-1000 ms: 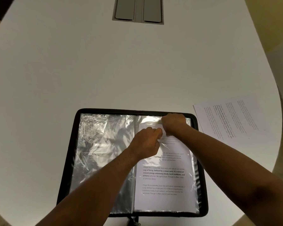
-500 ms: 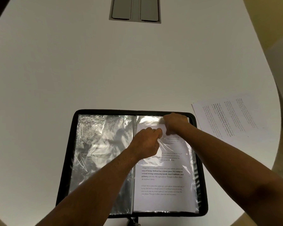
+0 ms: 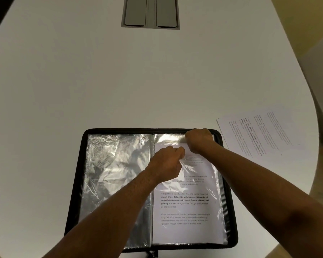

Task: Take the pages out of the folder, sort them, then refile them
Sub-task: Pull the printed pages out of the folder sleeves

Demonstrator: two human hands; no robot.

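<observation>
The white table (image 3: 82, 81) fills the view, its grey cable hatch (image 3: 150, 13) up at twelve o'clock, and the black zip folder (image 3: 76, 183) lies open at six o'clock. Its left sleeves (image 3: 116, 174) shine empty; the right sleeve holds a printed page (image 3: 185, 211). At three o'clock, just beside the folder, the pulled pages (image 3: 254, 135) lie loose. Over the last second almost nothing shifts: the page sits as deep in its sleeve as before, so this one is not out yet. The left hand (image 3: 166, 164) keeps its fingers curled, pinching the plastic near the sleeve mouth. The right hand (image 3: 199, 140), fist-like at the folder's one o'clock corner, seems to pinch the page's top edge, though the grip is hidden.
</observation>
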